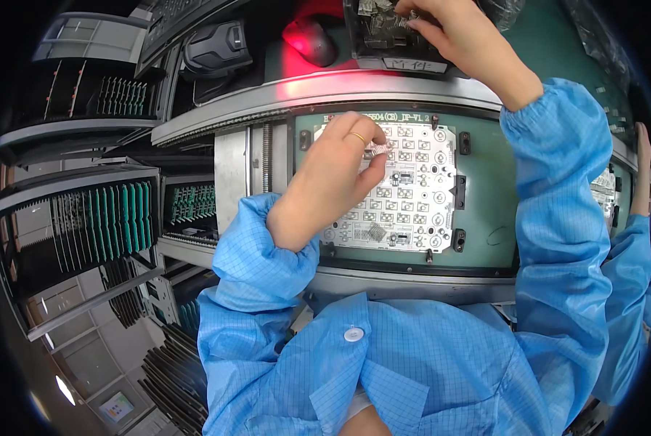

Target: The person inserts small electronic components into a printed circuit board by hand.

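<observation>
My left hand [325,174], a ring on one finger, is closed in a pinch on a small silvery finned metal part [377,150]. It is just over a white circuit board [420,207], which lies in a green fixture plate [489,211] with black clamps. Another grey finned piece [374,232] is on the board near its lower edge. Up at the top edge, my right hand [465,40] reaches into a black bin [367,63] of small metal parts [383,30]. Its thumb and forefinger close around one of these parts, partly hidden.
A black mouse [314,43] glows red beside the bin. Left of it are a grey-black device [216,49] and a keyboard [180,25]. Racks with green boards [115,221] stand at left. At far right, a co-worker's blue sleeve [630,261] is close to my right arm.
</observation>
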Tool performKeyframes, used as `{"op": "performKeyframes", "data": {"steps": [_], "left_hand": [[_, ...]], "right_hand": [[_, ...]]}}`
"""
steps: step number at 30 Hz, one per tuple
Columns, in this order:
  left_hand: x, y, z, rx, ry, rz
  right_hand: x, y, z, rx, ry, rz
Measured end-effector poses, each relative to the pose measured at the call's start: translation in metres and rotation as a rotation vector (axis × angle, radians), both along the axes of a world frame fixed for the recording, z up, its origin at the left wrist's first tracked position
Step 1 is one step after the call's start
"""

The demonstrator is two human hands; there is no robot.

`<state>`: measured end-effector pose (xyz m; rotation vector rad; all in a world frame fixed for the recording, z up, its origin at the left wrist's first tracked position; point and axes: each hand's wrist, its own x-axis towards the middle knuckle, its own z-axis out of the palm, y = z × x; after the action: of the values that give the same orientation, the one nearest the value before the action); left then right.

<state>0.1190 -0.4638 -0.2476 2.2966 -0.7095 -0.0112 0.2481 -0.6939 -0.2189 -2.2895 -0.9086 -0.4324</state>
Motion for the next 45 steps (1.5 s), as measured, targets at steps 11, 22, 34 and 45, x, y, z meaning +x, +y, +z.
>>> {"op": "performKeyframes", "data": {"steps": [11, 22, 34, 45], "left_hand": [[0.003, -0.004, -0.008, 0.008, -0.142, -0.046], [0.008, -0.009, -0.01, 0.075, -0.198, -0.064], [0.005, -0.015, -0.01, 0.096, -0.157, -0.12], [0.003, -0.023, -0.013, 0.172, -0.16, -0.142]], "right_hand": [[-0.005, 0.014, 0.005, -0.344, -0.045, -0.066], [0.035, 0.033, -0.021, -0.114, -0.064, -0.124], [0.031, 0.03, -0.016, -0.009, 0.09, -0.174], [0.026, 0.013, -0.003, 0.126, -0.009, -0.229]]}}
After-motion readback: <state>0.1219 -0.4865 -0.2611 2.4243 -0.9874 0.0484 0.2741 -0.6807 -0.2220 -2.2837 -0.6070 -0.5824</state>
